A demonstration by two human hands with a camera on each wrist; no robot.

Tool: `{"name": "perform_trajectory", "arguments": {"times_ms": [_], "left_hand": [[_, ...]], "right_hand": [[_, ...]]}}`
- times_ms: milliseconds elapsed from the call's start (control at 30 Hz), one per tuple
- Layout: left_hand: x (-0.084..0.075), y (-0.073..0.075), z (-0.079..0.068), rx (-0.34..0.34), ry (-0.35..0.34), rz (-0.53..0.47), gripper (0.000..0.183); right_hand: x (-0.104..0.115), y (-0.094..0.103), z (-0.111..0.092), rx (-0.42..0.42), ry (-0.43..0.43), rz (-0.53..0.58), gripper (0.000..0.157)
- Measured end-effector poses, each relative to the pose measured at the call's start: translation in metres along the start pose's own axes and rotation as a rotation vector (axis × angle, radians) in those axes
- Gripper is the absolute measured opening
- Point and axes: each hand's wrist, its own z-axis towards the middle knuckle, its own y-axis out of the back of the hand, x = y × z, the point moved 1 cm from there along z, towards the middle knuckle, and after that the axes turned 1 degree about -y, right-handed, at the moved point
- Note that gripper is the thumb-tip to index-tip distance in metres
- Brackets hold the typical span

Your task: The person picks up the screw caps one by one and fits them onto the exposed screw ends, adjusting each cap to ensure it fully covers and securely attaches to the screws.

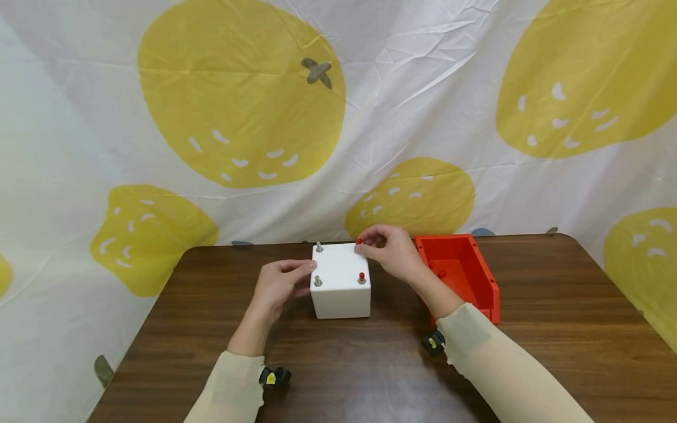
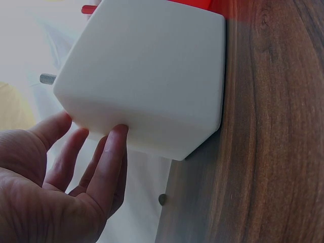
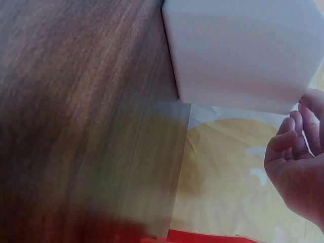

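Observation:
A white box with upright metal bolts at its top corners stands on the table. At its left side my left hand rests the thumb on the top edge and the fingertips against the side wall. My right hand pinches a small red cap at the back right corner; the bolt under it is hidden. Another red cap sits on the front right bolt. Bare metal shows on the back left bolt and the front left bolt.
Right of the box lies an open red bin with small red pieces inside, partly behind my right forearm. The brown wooden table extends to a white curtain with yellow fruit prints along its back edge.

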Motion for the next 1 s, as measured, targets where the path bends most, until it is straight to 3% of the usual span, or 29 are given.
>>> {"name": "perform_trajectory", "arguments": {"times_ms": [1000], "left_hand": [[0.0003, -0.0004, 0.0001, 0.003, -0.011, -0.019, 0.033]], "right_hand": [[-0.0032, 0.0026, -0.0053, 0.01, -0.047, -0.021, 0.02]]}}
